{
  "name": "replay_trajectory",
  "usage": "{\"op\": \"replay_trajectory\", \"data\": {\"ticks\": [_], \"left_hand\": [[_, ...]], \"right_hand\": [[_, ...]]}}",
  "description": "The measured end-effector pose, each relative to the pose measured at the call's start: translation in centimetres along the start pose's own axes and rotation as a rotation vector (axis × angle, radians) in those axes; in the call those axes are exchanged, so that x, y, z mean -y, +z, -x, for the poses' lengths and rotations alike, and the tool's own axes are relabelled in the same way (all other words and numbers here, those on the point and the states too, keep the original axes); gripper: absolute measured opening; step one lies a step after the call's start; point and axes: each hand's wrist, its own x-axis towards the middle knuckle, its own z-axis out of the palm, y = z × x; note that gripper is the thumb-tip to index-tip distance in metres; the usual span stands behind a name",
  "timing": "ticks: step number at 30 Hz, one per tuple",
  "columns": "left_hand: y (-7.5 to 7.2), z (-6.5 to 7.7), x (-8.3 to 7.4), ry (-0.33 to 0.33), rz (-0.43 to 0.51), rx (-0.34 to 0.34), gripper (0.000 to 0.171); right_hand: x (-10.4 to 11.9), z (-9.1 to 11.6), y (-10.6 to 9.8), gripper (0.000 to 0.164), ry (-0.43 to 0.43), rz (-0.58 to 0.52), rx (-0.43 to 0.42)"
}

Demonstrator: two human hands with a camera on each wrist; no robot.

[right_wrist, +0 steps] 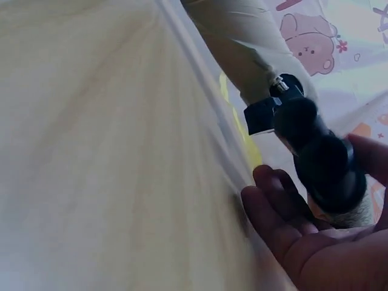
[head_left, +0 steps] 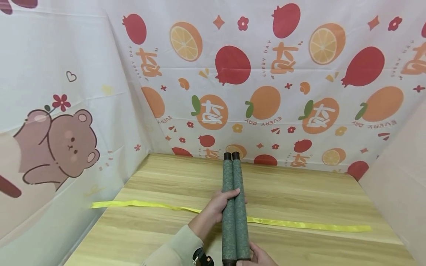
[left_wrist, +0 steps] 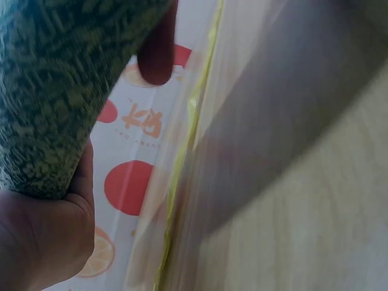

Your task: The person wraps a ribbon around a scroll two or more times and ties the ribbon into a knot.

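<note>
Nearest me, at the lower edge of the head view, my right hand (head_left: 261, 256) is closed round the near end of two slim rolls covered in green patterned fabric (head_left: 241, 221), its thumb on one side and its fingers on the other. Dark, rounded end caps (head_left: 227, 156) finish the rolls, which lie side by side, touching, and point away from me. Beside them are my pale long sleeve (head_left: 188, 245) and a black band with a dark case (head_left: 201, 256) at the left wrist.

Further up, my left hand (head_left: 219, 203) is clamped on the rolls around their middle, thumb across the top, fingertips showing at the far side. The rolls are held up over a light wood-grain tabletop (head_left: 299, 199). Beneath them a long, shiny yellow ribbon (head_left: 299, 224) runs crosswise, its left end poking past the table edge.

Beyond the table hangs a white cloth printed with oranges and red fruit (head_left: 199, 77); at the left, another pale cloth (head_left: 100, 55) carries a brown bear (head_left: 71, 144) with a flower.
</note>
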Motion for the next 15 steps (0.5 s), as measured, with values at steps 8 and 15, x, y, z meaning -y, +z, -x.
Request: {"op": "replay_trajectory", "data": {"ticks": [8,15], "left_hand": [[1.3,0.3,1.1,-0.030,0.013,0.059,0.047],[1.4,0.3,1.5,-0.039,0.037,0.053,0.051]], "right_hand": [[1.9,-1.6,1.0,0.066,-0.036,0.082,-0.152],[2.2,-2.5,1.3,0.069,-0.095,0.152,-0.276]]}}
